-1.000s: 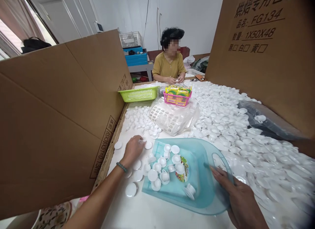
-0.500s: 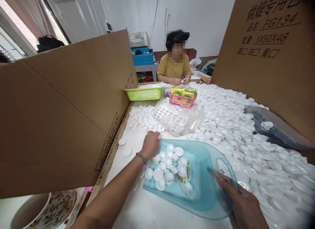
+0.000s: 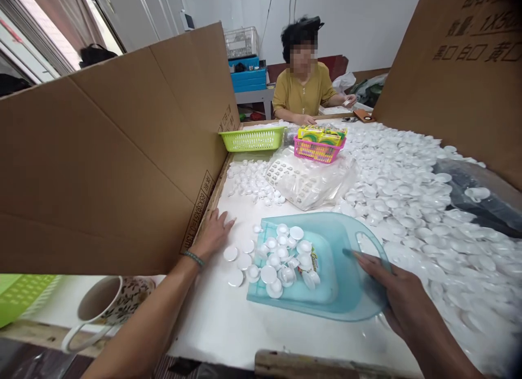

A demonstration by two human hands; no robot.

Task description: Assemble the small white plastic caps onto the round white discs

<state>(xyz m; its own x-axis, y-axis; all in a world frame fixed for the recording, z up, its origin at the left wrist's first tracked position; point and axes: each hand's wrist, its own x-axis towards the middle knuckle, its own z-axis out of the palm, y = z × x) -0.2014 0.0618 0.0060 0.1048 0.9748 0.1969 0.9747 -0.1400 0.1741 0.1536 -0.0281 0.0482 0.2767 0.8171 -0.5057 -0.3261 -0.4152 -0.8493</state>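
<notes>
The right hand point(image 3: 402, 297) grips the handle side of the translucent teal plastic scoop point(image 3: 338, 270), fingers clamped over its rim; the wrist runs out of frame at 5 o'clock. The left hand point(image 3: 214, 233) lies flat on the white counter point(image 3: 228, 324) at the scoop's 9 o'clock, fingers spread, beside loose white round plastic caps point(image 3: 240, 259); more caps fill the scoop's mouth. The scoop's label is too blurred to read. Brown cardboard walls point(image 3: 122, 167) flank the counter. A seated person in a mustard shirt point(image 3: 304, 93) works at 12 o'clock.
</notes>
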